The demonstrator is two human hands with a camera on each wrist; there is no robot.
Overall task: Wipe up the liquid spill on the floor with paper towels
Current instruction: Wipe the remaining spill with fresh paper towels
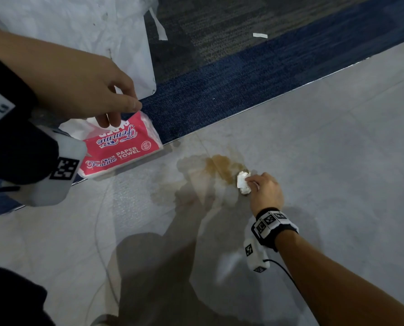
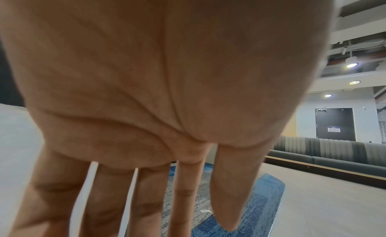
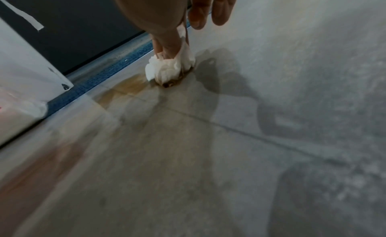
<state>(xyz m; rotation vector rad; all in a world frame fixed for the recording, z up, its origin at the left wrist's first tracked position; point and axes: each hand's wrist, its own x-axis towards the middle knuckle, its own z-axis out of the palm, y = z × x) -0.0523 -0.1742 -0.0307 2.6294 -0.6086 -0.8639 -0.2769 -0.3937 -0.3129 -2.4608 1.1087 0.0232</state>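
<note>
Right hand (image 1: 265, 190) pinching wadded paper towel (image 1: 243, 183) at brown spill (image 1: 222, 167) edge; left hand (image 1: 88, 88) slack, empty, over towel pack (image 1: 123, 149); risk: saturated wad smearing liquid across floor (image 1: 325, 149).

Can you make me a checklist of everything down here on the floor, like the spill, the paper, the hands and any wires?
Surface: grey smooth floor, wet, beside blue carpet.
Job's things: brown liquid spill; crumpled white paper towel wad pressed on its edge; pink paper towel pack.
Clutter: white paper strips; white plastic sheet.
Hands: right hand grips the wad; left hand hovers over the pack, fingers straight.
Cables: black wrist-camera cable.
Surroundings: grey bench seating, dark door.
</note>
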